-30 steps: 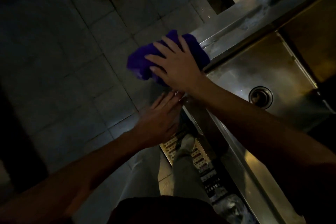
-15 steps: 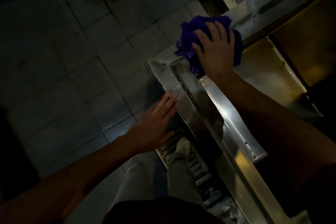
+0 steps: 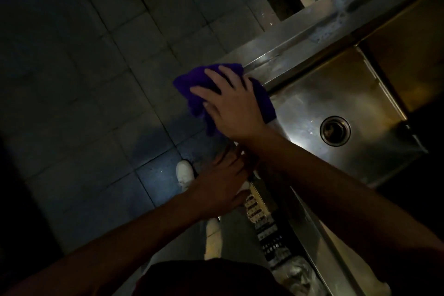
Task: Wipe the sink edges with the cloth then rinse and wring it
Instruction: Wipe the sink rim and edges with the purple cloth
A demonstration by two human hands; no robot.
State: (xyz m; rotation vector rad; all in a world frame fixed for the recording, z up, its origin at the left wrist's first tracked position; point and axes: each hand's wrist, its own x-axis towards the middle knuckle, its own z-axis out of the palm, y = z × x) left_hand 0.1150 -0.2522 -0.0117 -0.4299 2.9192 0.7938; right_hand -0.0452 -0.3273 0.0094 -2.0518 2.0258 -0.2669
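Note:
A purple cloth [image 3: 192,83] lies over the near left corner of the steel sink [image 3: 312,29]. My right hand [image 3: 233,106] presses flat on the cloth with fingers spread, holding it against the corner. My left hand [image 3: 221,185] rests just below, fingers laid on the sink's front edge under my right wrist, holding nothing. The sink basin has a round drain [image 3: 335,130] at its bottom. The far rim shows wet streaks.
Dark tiled floor [image 3: 84,79] fills the left side. A floor grate [image 3: 262,221] runs along the sink's front. My white shoe [image 3: 185,174] stands on the tiles beside the grate. The scene is dim.
My right hand has slid the cloth back from the far left rim to the near left corner of the sink. The left hand stays on the front edge.

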